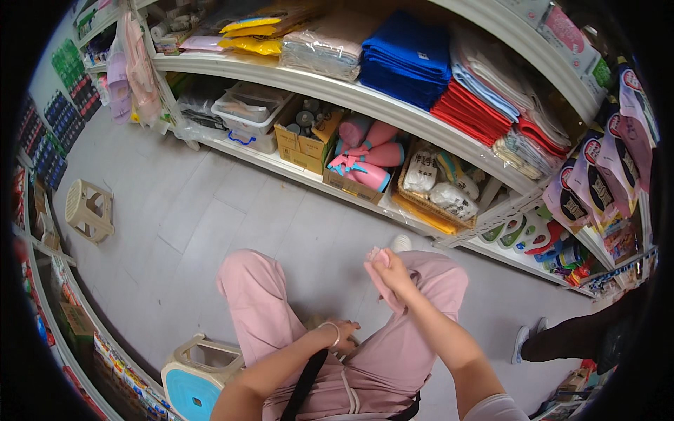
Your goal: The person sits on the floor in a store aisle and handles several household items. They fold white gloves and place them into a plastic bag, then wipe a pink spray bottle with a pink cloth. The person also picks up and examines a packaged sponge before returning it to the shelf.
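A crumpled pink cloth (383,284) is gripped in my right hand (395,272), above my right knee. Part of it hangs down along the thigh of my pink trousers (400,331). My left hand (345,337), with a pale bracelet (331,332) at the wrist, is lowered between my thighs. Its fingers point right and are partly hidden, so whether it touches anything is unclear. One white shoe (401,243) shows beyond my right knee.
A blue-topped plastic stool (192,389) stands at my left, and a beige stool (89,210) farther off. Ahead, a white shelf (337,87) holds folded blue towels (405,58), red cloths (471,113), pink spray bottles (368,158) and a wicker basket (439,202). Another person's leg (568,337) is at right.
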A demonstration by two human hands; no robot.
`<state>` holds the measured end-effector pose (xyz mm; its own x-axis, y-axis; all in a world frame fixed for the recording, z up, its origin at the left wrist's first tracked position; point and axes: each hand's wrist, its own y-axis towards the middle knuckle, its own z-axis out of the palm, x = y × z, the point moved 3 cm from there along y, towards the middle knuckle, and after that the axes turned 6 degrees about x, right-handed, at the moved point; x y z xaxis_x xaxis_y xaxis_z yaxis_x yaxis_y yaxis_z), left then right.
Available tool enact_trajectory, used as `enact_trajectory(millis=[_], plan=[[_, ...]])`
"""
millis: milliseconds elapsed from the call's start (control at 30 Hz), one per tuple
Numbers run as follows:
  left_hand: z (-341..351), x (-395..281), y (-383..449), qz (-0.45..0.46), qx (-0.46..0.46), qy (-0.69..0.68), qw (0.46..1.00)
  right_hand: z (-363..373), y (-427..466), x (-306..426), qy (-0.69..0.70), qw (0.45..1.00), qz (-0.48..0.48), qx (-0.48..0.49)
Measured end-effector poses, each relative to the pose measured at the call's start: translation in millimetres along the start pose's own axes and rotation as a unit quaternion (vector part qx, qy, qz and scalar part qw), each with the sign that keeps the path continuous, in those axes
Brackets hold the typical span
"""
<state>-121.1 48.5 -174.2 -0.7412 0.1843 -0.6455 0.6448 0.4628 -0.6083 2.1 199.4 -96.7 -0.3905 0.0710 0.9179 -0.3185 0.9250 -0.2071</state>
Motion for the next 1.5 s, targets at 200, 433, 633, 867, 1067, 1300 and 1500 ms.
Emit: enact_trajectory(millis=[200, 433, 633, 867, 1067, 1300, 1500], plan=[[-100.8, 19.9, -38.0, 0.000, -0.140, 0.004, 0.990, -16.8, 38.5, 25.1, -0.019, 1.000, -0.011, -0.016], [-217.1, 75.6, -18.6, 0.028, -0.235, -0.028, 0.971, -26.7, 192.6, 19.9, -0.017, 0.995, -0.016, -0.099], [-270.2, 85.9, 5.7, 0.018, -0.274, 0.001, 0.962, -21.8, 332.3, -1.2, 0.135, 0.967, 0.126, -0.174], [-273.6, 64.2, 14.5, 0.032, -0.281, 0.039, 0.958, -11.3, 354.5, -17.0, 0.114, 0.945, 0.070, -0.299], [-295.5, 76.5, -2.8, 0.014, -0.420, 0.016, 0.907, -46.8, 263.6, 32.1, 0.163, 0.960, -0.048, -0.224], [-341.6, 83.9, -30.1, -0.037, -0.587, 0.112, 0.801, -39.7, 163.4, 85.0, 0.171, 0.972, 0.125, 0.104], [-344.9, 70.1, -8.2, 0.129, -0.580, 0.202, 0.779, -29.1, 145.0, 95.8, 0.248, 0.906, 0.234, 0.250]])
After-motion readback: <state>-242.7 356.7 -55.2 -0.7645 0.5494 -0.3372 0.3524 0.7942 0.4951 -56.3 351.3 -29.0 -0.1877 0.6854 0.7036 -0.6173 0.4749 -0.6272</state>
